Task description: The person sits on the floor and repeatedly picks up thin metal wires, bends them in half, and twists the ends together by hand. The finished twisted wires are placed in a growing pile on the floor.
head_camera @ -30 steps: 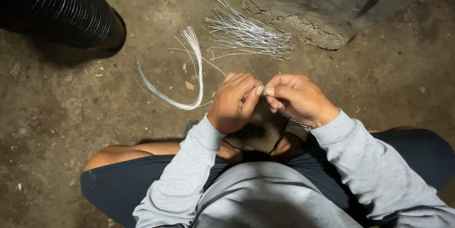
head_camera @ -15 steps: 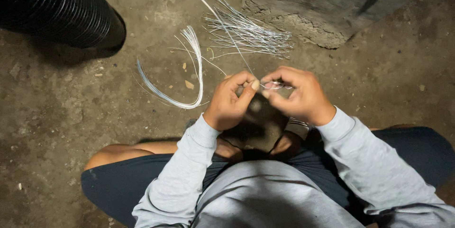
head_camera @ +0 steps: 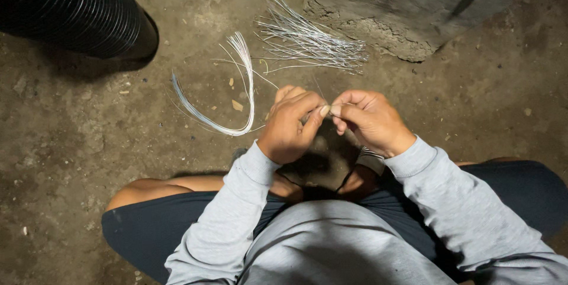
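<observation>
Left hand and right hand meet fingertip to fingertip over the person's lap, both pinched shut on something very thin between thumb and forefinger. Looks like a single wire strand, with a faint length running up from the pinch toward the far pile; too fine to be sure.

Floor is rough concrete, person squatting on it.

- Straight wire bundle: loose silver strands fanned out near the far edge of the floor, just beside a broken concrete block.
- Curved wire bundle: strands bent into a U, lying left of the left hand, near but apart from it.
- Black ribbed pipe: far left corner, well apart.

Handling, my read: strands are light, springy, stiff enough to hold a bend (the U bundle keeps its shape). Smooth metal, so slippery in bare fingers; cut ends probably sharp. Best grip is a tight pinch close to the working point, hands near each other as now. Holding further out lets it whip and kink.
</observation>
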